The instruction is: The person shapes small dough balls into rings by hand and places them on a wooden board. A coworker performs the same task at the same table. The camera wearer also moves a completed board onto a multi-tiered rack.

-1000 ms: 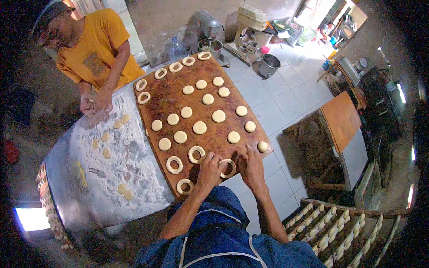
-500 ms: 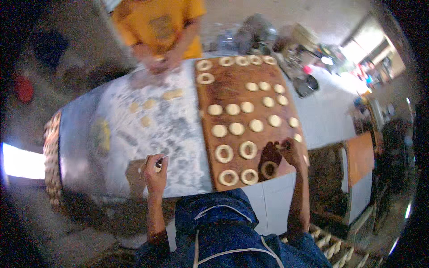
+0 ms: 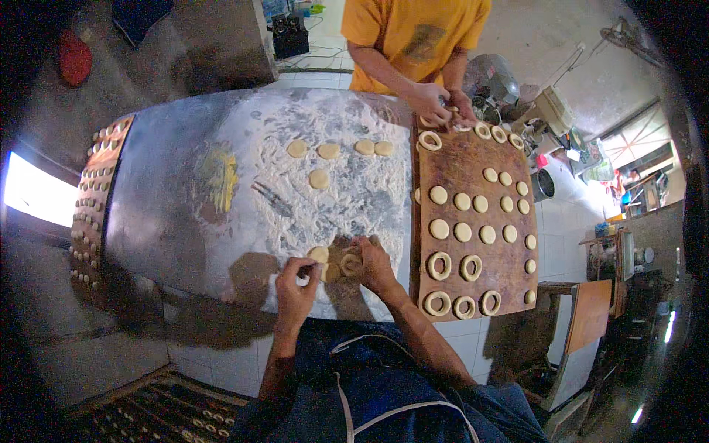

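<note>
Left hand (image 3: 297, 286) and right hand (image 3: 376, 269) apart near the front edge of a floured surface (image 3: 170, 184), fingertips at dough pieces (image 3: 318, 255); whether gripped, impossible to tell. To the right, brown board (image 3: 452, 168) with dough discs (image 3: 462, 232) and dough rings (image 3: 431, 266) in rows; opposite, co-worker's hands (image 3: 430, 105) at its far corner.

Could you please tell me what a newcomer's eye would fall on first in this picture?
Probably the brown board at the right end of the table, set with pale dough rings and dough rounds. Next, perhaps, the co-worker's orange shirt across the table. Then the left hand and right hand at the near edge, close to dough pieces.
</note>
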`<state>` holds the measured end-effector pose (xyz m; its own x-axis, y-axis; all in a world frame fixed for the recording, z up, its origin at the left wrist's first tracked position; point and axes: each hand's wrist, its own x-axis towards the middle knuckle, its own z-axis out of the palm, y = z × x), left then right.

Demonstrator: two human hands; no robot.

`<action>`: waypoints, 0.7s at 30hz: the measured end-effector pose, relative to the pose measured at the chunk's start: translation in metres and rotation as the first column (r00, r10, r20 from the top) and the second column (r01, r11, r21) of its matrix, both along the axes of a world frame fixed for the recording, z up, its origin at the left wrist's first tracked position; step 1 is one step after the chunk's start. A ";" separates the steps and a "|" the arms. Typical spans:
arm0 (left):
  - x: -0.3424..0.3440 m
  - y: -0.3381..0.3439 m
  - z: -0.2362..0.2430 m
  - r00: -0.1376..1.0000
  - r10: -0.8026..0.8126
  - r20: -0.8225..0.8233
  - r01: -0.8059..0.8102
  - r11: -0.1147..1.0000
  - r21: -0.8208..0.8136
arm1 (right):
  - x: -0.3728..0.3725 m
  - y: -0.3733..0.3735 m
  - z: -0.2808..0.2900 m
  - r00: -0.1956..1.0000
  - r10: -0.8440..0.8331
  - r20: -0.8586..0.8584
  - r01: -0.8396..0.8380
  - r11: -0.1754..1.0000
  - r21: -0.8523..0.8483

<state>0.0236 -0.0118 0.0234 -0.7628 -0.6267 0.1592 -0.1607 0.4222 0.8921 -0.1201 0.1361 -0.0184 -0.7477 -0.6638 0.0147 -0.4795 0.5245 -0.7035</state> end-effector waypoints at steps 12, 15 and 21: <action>-0.029 0.026 -0.028 0.969 -0.244 -0.029 0.234 0.879 0.415 | 0.021 0.015 0.031 0.860 -0.117 0.497 0.291 0.912 -0.288; -0.034 0.037 -0.031 0.982 -0.182 -0.053 0.182 0.823 0.539 | 0.023 0.016 0.048 0.815 -0.042 0.577 0.224 0.943 -0.247; -0.038 0.024 -0.010 0.858 -0.488 -0.162 0.488 0.673 0.556 | 0.012 0.033 0.067 0.574 0.222 0.788 0.395 0.768 -0.505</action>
<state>-0.0146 0.0125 0.0137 -0.9859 -0.1383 -0.0948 -0.0763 -0.1336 0.9881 -0.1080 0.1686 0.0483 -0.7022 -0.6670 -0.2490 0.4363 -0.1267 -0.8909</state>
